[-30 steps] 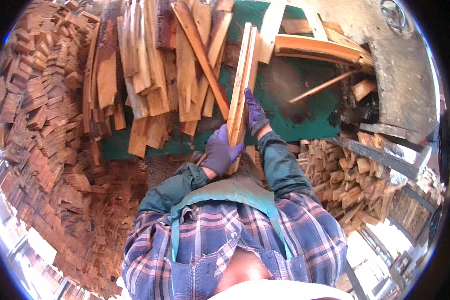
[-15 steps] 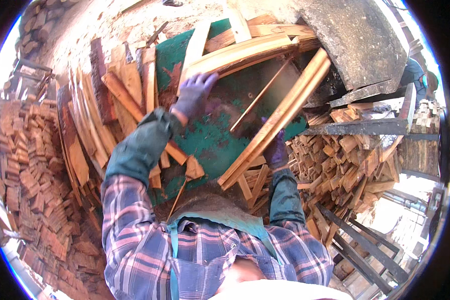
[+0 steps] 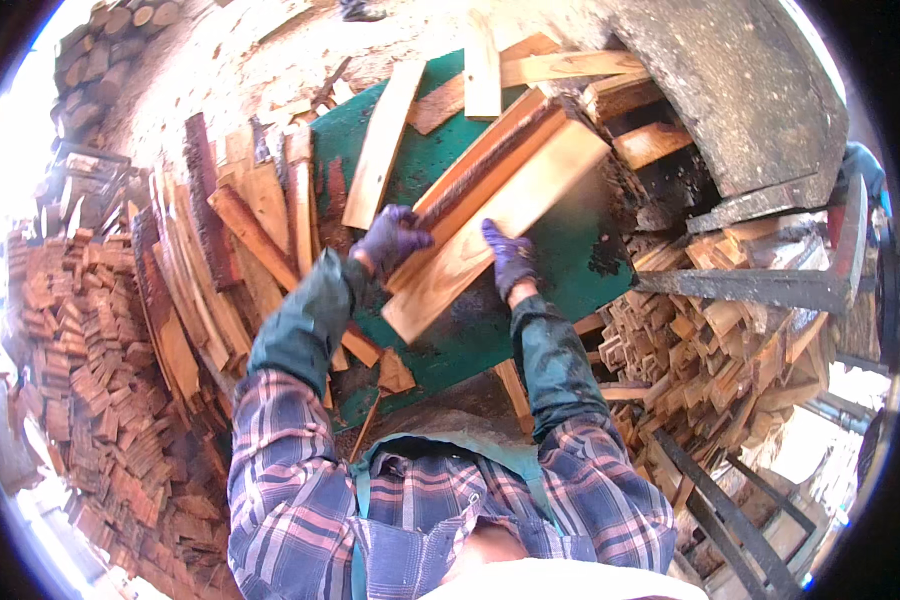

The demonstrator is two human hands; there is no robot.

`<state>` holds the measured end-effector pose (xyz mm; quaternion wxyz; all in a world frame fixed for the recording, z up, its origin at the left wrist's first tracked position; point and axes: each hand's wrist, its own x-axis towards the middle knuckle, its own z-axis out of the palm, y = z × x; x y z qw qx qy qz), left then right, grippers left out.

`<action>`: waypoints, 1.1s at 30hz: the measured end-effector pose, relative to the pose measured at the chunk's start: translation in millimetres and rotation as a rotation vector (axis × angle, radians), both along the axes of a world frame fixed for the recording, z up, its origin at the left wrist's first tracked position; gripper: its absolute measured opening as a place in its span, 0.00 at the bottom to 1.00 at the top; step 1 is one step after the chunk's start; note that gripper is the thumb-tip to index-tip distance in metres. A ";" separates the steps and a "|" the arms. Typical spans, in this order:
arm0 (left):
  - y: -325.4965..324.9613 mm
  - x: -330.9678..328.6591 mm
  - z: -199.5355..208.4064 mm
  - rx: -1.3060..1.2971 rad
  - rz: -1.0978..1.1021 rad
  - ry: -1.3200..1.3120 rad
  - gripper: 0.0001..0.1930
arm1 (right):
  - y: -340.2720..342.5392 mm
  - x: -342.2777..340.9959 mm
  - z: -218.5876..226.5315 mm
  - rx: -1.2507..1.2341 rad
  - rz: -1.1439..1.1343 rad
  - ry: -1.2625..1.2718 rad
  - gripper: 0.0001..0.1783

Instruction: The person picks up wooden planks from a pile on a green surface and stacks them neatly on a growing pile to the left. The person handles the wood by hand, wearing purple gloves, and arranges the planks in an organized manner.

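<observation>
Both my hands wear purple gloves. My left hand [image 3: 392, 240] is closed at the near left end of a bark-edged board [image 3: 490, 165], which lies slantwise over a green worn tabletop [image 3: 570, 270]. Directly along its near side is a pale, smooth plank [image 3: 500, 225], also slanting up to the right. My right hand [image 3: 510, 258] grips this plank by its near edge, thumb on top and the other fingers mostly hidden.
Loose boards [image 3: 385, 140] lie at the table's far side. Long slabs [image 3: 205, 270] lean at the left, beside a pile of cut wood pieces [image 3: 90, 370]. More cut pieces [image 3: 700, 330] are stacked at right, below a dark metal bar [image 3: 740, 283]. A large grey plate [image 3: 730, 90] stands far right.
My right hand has brought its plank leftward and turned its broad face up. The bark-edged board now slants more steeply. My left hand has closed and come slightly nearer.
</observation>
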<state>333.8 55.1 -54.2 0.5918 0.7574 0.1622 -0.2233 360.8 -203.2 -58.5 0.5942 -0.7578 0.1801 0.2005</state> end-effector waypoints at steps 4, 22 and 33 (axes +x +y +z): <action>15.4 -112.0 33.8 0.563 0.181 -0.350 0.17 | 83.7 -20.5 -9.3 0.252 0.168 0.131 0.27; 36.1 -137.3 76.7 0.510 0.091 -0.486 0.22 | 16.2 -45.1 -7.6 0.475 0.172 0.248 0.28; 69.6 -103.8 28.0 0.892 0.449 -0.046 0.34 | 2.5 -59.7 -24.7 0.271 0.080 0.034 0.29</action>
